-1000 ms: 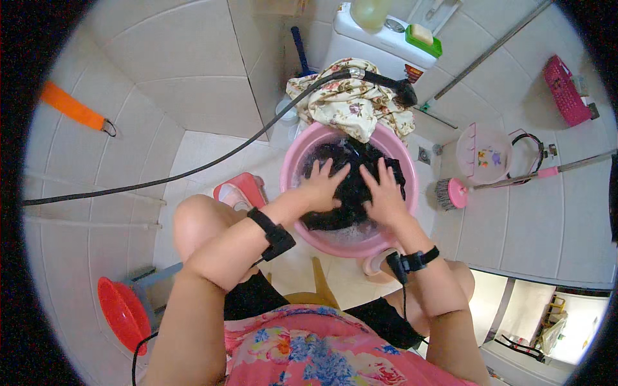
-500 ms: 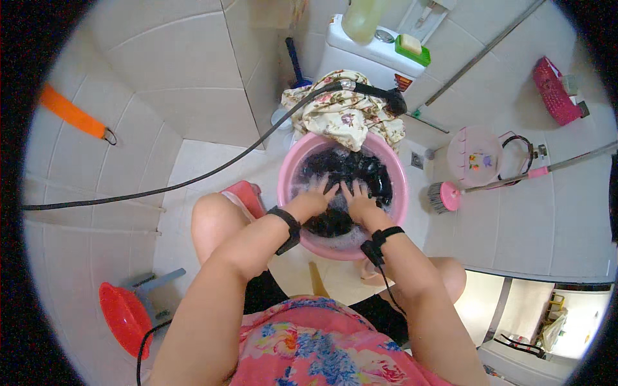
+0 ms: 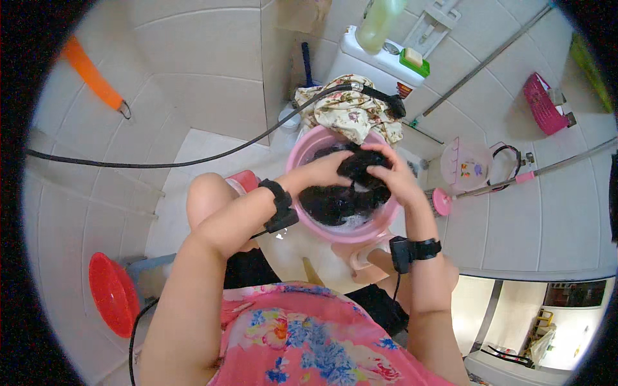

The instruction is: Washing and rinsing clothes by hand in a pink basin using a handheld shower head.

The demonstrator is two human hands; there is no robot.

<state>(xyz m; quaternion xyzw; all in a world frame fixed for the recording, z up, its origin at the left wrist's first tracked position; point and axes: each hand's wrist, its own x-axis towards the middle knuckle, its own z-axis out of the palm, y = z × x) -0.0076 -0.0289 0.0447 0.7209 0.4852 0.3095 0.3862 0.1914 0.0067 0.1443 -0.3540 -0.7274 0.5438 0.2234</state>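
Observation:
A pink basin (image 3: 351, 237) of sudsy water stands in front of me with wet black cloth (image 3: 335, 204) in it. Between my hands a bunched part of this cloth is raised toward the far side of the basin. My left hand (image 3: 325, 170) grips the bunch from the left, its fingertips hidden against the dark fabric. From the right, my right hand (image 3: 394, 175) has its fingers curled around the same bunch, thumb on the near side. Both wrists carry black straps with small boxes.
Flower-patterned cloth (image 3: 338, 117) lies heaped beyond the basin, with a black shower head (image 3: 389, 105) on it. Its hose (image 3: 212, 157) crosses from the left. A white toilet tank (image 3: 357, 56) bears a bottle and a soap dish (image 3: 414, 62). A brush (image 3: 443, 201) leans right; a red basin (image 3: 114, 293) sits left.
Both hands were spread flat, pressing the cloth down in the water. Now they have risen and moved apart to either side, gathering a bunch of the black cloth between them.

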